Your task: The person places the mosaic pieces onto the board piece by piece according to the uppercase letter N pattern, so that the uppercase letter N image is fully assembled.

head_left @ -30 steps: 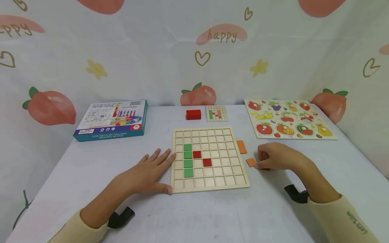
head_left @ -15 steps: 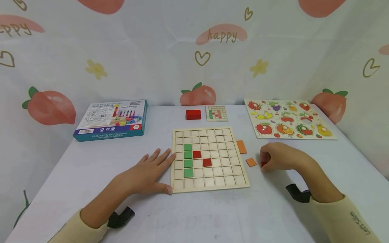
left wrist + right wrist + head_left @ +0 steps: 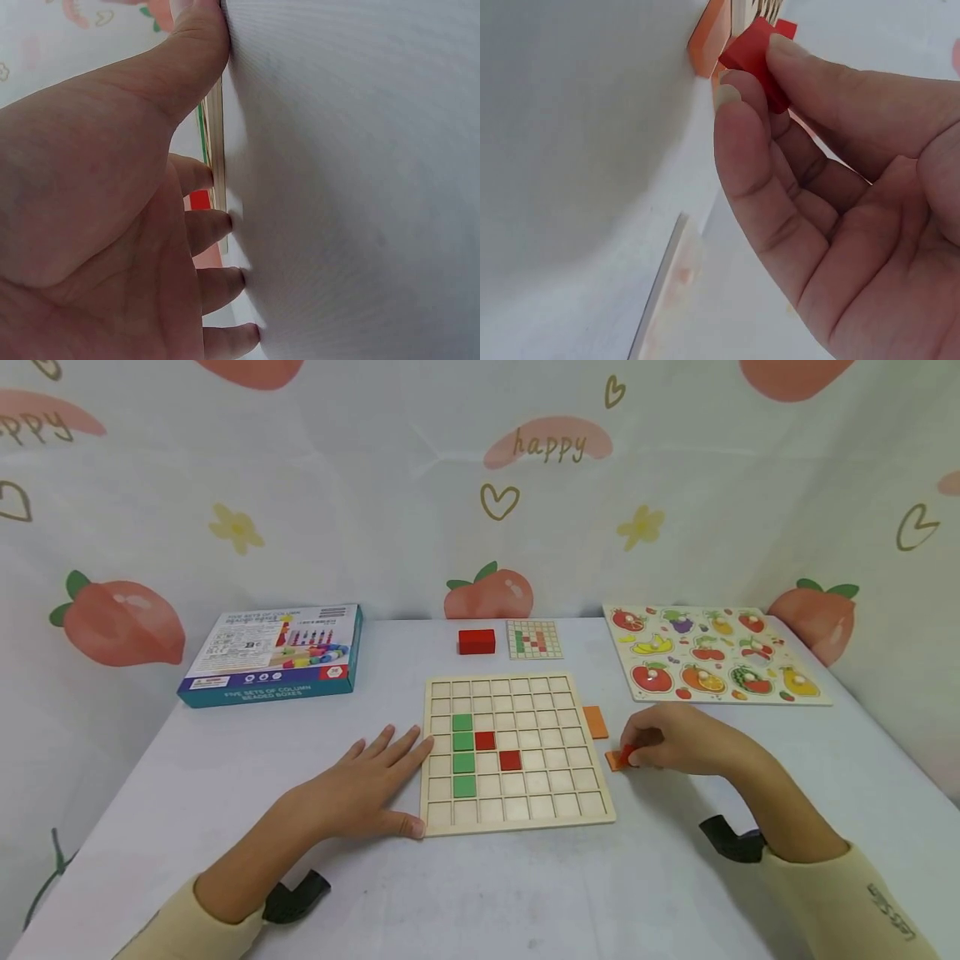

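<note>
A wooden grid board point(image 3: 514, 785) lies in the middle of the table in the head view. A column of several green tiles point(image 3: 464, 762) sits in its cells, with two red tiles point(image 3: 510, 761) to their right. My left hand point(image 3: 356, 793) rests with spread fingers along the board's left edge, thumb and a fingertip at the rim. Right of the board, my right hand point(image 3: 686, 739) pinches a small red tile point(image 3: 754, 56) between thumb and fingers. That tile is over a small orange tile point(image 3: 613, 762), partly covering it in the head view.
Another orange piece point(image 3: 596, 722) lies by the board's right edge. Behind the board are a red block point(image 3: 477, 642) and a small pattern card point(image 3: 535, 640). A boxed bead set point(image 3: 270, 656) stands back left; a fruit puzzle board point(image 3: 712, 656) lies back right.
My right hand first drew slightly right, away from the small orange tile, then came back left with the red tile held over it. My left hand has stayed in place.
</note>
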The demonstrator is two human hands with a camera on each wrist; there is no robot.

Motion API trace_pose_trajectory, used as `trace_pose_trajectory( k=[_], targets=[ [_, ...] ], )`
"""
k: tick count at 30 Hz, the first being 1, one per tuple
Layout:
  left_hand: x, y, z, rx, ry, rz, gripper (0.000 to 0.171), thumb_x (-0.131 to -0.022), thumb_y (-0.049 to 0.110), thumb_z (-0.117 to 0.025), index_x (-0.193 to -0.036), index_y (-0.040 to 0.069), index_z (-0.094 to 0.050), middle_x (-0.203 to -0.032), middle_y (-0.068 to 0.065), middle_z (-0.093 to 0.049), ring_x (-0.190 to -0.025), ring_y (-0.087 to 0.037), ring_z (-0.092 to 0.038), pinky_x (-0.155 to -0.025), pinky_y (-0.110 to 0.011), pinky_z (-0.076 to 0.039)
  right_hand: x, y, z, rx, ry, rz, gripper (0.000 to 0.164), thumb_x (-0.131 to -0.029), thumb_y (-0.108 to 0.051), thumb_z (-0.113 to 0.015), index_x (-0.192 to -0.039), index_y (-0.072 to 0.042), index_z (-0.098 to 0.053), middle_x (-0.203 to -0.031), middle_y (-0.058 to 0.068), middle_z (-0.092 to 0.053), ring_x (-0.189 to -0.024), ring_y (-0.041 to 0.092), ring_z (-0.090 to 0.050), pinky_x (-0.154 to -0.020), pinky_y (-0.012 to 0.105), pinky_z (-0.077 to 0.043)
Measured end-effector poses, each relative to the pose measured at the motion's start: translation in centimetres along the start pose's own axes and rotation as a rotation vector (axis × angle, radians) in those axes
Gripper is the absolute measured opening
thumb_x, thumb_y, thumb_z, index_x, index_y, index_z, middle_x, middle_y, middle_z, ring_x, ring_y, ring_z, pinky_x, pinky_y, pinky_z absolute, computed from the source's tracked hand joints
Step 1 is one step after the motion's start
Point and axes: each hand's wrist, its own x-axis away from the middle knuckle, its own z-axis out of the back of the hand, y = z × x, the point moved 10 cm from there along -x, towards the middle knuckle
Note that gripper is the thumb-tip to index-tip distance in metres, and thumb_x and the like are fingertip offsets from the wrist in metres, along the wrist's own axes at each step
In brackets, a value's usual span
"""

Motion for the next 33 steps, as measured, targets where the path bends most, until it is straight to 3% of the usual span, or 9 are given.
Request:
trace_pose_trajectory(
  k=[9,20,33],
  targets=[
    [0.1,0.0,0.0,0.012,0.003,-0.003,0.106,-0.061,0.078,-0.048,-0.146,0.028,-0.010,-0.151,0.001,-0.004,-0.135,-0.031,0.000,-0.102,-0.056,-0.011,-0.8,-1.9,-0.7,-0.073,0.027,0.029,0.015,-0.076,-0.011,-0.072,-0.082,-0.015,-0.059,-0.073,-0.004,-0.061,-0.069,0.015,-0.056,-0.059,0.027,-0.050],
    [0.2,0.2,0.1,0.009,0.004,-0.012,0.105,-0.062,0.078,-0.047,-0.146,0.026,-0.011,-0.151,-0.001,-0.004,-0.135,-0.032,0.000,-0.102,-0.056,-0.011,-2.2,-5.5,-1.9,-0.062,-0.002,0.169,0.012,-0.077,-0.009,-0.071,-0.077,-0.015,-0.061,-0.073,-0.006,-0.059,-0.067,0.013,-0.054,-0.059,0.028,-0.048],
    [0.2,0.3,0.2,0.010,0.001,-0.014,0.105,-0.063,0.077,-0.049,-0.146,0.026,-0.011,-0.151,-0.001,-0.005,-0.135,-0.032,0.000,-0.102,-0.057,-0.011,-3.6,-8.3,-3.4,-0.060,-0.028,0.196,0.014,-0.078,-0.009,-0.071,-0.075,-0.017,-0.060,-0.074,-0.007,-0.058,-0.072,0.014,-0.054,-0.064,0.028,-0.048]
  ],
)
